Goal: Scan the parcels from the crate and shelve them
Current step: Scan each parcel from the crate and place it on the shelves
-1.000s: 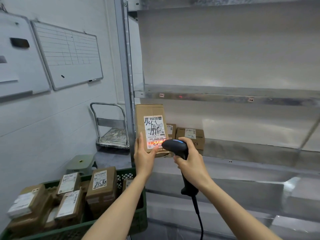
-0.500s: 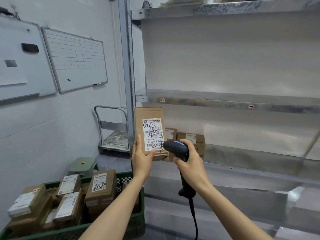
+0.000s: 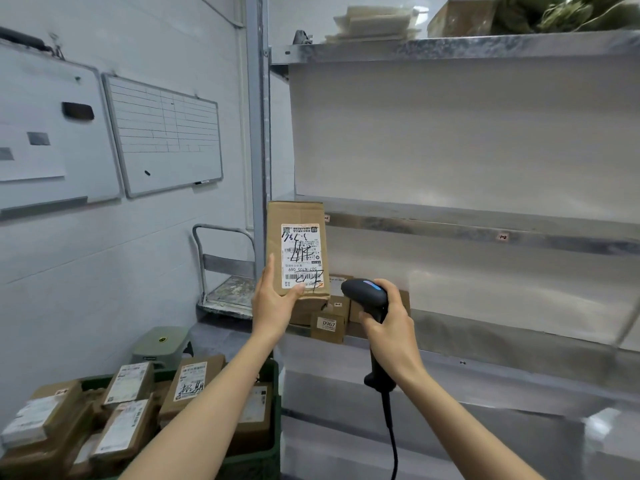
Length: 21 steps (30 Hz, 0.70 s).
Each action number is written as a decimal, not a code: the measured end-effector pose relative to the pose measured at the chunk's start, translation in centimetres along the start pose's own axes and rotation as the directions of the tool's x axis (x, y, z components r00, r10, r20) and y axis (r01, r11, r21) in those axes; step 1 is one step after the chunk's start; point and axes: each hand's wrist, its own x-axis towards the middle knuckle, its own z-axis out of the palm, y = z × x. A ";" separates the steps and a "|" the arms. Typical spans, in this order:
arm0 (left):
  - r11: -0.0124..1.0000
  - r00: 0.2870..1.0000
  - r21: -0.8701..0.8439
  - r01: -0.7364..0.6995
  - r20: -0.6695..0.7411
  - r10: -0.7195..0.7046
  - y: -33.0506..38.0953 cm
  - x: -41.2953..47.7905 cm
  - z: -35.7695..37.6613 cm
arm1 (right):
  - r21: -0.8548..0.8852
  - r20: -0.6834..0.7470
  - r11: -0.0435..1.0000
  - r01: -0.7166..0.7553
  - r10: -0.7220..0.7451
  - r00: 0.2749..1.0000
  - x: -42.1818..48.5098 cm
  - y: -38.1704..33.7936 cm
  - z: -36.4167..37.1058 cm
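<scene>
Left hand (image 3: 273, 306) holds a cardboard parcel (image 3: 297, 252) upright before the shelf's (image 3: 502, 336) left end, fingers and thumb clasping its lower end. Right hand (image 3: 391, 329) wraps its fingers round a scanner (image 3: 363, 293). Parcel looks light and stiff; best gripped by its sides.

A gridded whiteboard (image 3: 166, 140) is mounted on the pale wall. Just left of it, a larger plain whiteboard (image 3: 52, 81) is hung, on which a black eraser (image 3: 78, 110) and a white sheet of paper (image 3: 31, 166) are stuck. A marker (image 3: 202, 182) is laid on the gridded whiteboard's lower ledge near its right corner, and a small dark magnet (image 3: 147, 173) is seen low on its face. Below it and to the right, a metal platform trolley (image 3: 225, 289) is parked with its handle upright. Below it, a pale green stool (image 3: 162, 342) is set on the floor. High to its right, a stack of white trays (image 3: 374, 26), a brown carton (image 3: 460, 17) and dark green bags (image 3: 561, 12) are stored.
</scene>
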 end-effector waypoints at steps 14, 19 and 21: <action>0.986 0.982 -0.109 -0.125 0.128 0.139 -0.7 14.6 -2.1 | -0.069 -0.165 0.997 -0.033 0.021 0.986 7.8 0.6 7.8; 0.980 0.971 -0.142 -0.140 0.176 0.164 -1.7 19.3 -2.8 | -0.080 -0.214 0.996 -0.043 0.025 0.977 10.4 0.7 11.5; 0.981 0.967 -0.134 -0.142 0.192 0.166 -2.2 20.6 -2.7 | -0.097 -0.232 0.994 -0.058 0.034 0.972 11.2 0.8 12.7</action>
